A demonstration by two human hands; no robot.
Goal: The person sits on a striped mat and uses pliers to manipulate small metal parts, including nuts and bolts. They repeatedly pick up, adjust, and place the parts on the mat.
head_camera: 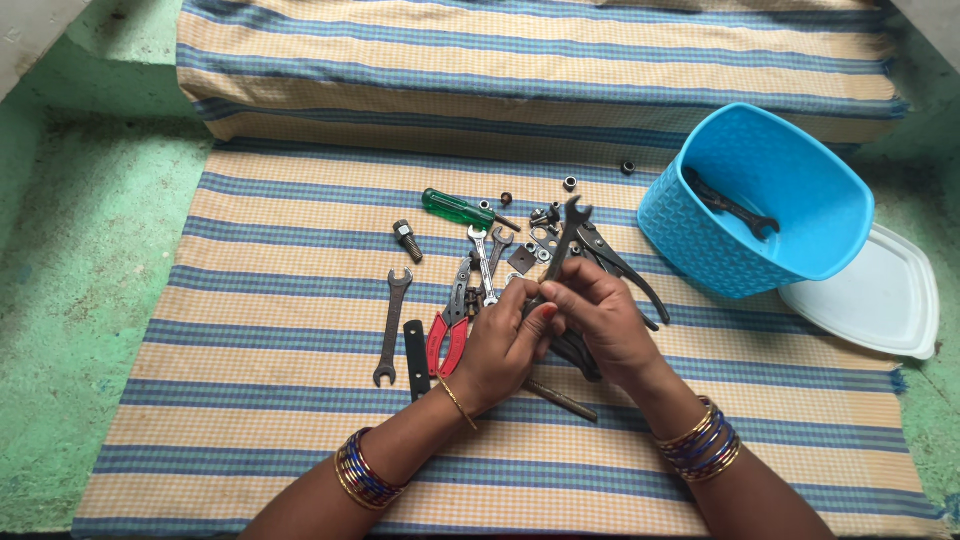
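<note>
Centre of the frame: a dark spanner (563,250), held upright with its forked end pointing to the top of the frame. The left hand (505,350) and the right hand (598,318) meet around its lower shaft, fingers of both closed on it, thumbs pressed together. Just behind and left of the hands lies a heap of tools: red-handled pliers (447,335), a small bright spanner (482,262), dark pliers (620,265), loose nuts (545,215), and a green-handled screwdriver (458,208) above them. A long dark spanner (391,325) and a bolt (407,241) lie further left, apart from the heap. Everything rests on a striped cloth (250,420). Upper right: a blue tub (700,235) tipped on its side, one black tool (730,205) inside, its white lid (880,300) lying just beside it
</note>
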